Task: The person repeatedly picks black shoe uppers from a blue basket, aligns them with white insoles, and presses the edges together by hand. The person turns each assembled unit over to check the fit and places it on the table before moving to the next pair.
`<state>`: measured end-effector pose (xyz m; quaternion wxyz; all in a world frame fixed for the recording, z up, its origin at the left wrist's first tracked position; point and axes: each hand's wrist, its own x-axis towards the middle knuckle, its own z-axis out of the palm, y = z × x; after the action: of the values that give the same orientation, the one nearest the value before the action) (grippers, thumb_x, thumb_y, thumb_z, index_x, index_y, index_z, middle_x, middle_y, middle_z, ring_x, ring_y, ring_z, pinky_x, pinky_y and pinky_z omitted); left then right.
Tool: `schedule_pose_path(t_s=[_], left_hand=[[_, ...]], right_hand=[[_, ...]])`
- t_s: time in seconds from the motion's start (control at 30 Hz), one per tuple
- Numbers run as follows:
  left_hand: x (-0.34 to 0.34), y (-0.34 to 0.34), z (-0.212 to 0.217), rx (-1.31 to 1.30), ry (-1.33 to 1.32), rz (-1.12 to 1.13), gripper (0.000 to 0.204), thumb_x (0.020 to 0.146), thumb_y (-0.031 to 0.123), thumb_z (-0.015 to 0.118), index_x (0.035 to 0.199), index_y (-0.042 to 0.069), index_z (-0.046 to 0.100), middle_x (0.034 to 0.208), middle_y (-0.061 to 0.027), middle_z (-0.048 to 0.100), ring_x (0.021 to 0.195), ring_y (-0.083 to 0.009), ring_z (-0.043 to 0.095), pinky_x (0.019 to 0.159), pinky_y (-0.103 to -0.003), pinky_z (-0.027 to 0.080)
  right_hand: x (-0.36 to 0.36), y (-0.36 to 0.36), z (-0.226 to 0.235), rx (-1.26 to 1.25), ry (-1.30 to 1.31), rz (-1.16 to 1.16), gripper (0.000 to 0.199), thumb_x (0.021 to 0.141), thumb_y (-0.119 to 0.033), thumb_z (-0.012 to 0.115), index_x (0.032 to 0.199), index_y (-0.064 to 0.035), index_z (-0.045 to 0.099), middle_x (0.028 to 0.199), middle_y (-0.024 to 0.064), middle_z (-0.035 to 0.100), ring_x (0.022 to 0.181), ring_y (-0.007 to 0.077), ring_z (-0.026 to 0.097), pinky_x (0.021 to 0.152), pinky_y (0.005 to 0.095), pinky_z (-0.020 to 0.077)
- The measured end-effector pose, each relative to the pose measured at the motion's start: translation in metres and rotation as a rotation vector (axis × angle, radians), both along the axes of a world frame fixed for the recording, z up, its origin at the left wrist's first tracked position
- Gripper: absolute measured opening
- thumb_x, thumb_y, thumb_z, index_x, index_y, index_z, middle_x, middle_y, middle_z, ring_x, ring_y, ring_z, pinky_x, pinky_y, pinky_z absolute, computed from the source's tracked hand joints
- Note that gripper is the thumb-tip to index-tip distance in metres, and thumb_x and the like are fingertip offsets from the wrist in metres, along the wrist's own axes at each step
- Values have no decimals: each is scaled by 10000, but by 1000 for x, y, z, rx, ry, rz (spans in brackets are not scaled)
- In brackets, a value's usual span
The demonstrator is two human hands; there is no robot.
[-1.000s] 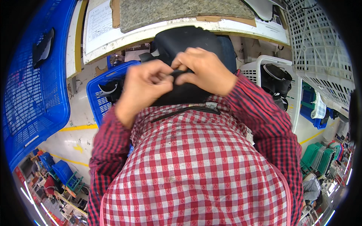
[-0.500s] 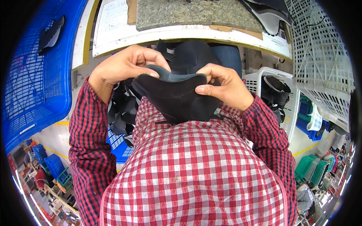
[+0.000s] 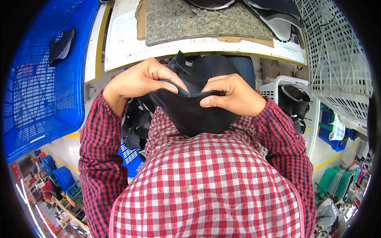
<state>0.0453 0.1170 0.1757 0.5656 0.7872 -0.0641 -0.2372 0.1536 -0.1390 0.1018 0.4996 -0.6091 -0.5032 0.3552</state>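
Over my lap I hold a black leather piece (image 3: 194,117), stitched along a line, that looks like a shoe upper. My left hand (image 3: 149,81) pinches its top edge at the left, thumb on the near side and fingers tucked behind. Farther right along that same edge, my right hand (image 3: 232,95) grips it between thumb and fingers. The edge between the two hands is bent into a shallow curve. More black leather pieces (image 3: 214,67) lie just beyond, partly hidden by my hands.
A work table (image 3: 119,61) with a grey stone slab (image 3: 206,25) is in front. Blue crate (image 3: 75,115) at left holds a dark piece (image 3: 62,47). White baskets (image 3: 337,71) stand at right, one with black pieces (image 3: 293,101). Black scraps (image 3: 137,123) lie by my left arm.
My right hand has slid inward along the edge, and its fingers now reach behind the leather. The leather's top edge is drawn nearly closed, and its dark lining shows less.
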Motion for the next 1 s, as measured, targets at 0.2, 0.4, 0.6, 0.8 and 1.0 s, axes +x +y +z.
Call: schedule_pose_path(t_s=[0.2,0.4,0.6,0.8,1.0], left_hand=[[7,-1,5,38,-16,-91,258,898,-25,718,1144,6,787,1032,-111,798,959,-157,741,922,-299,571],[8,4,2,53,7,-95,251,880,-63,712,1119,-37,783,1043,-150,795,940,-181,754,876,-289,588],[3,12,-16,-30,-7,-150,234,906,-29,704,1128,-45,776,1054,-154,790,939,-204,756,881,-308,595],[-29,-5,-17,-244,199,491,266,1051,185,620,1167,-26,732,1038,-71,769,970,-164,711,924,-305,549],[-73,-44,-37,149,-272,672,385,840,137,860,1119,3,630,974,-54,693,964,-122,642,880,-299,517]], right_hand=[[-6,6,1,120,-201,6,277,837,-247,855,999,-43,763,926,139,732,834,272,705,736,349,532],[-20,7,-3,58,-139,-118,231,842,-271,841,975,-88,796,856,102,759,762,266,725,695,343,545],[-27,4,-10,11,-23,-168,210,848,-259,843,975,-95,810,850,99,769,735,225,734,678,317,544],[-18,3,-10,-115,10,-187,235,855,-266,849,995,-83,806,837,98,770,714,186,729,667,307,532],[-8,18,4,4,-427,-23,355,894,-375,778,1031,-51,722,794,161,702,739,381,684,679,464,516]])
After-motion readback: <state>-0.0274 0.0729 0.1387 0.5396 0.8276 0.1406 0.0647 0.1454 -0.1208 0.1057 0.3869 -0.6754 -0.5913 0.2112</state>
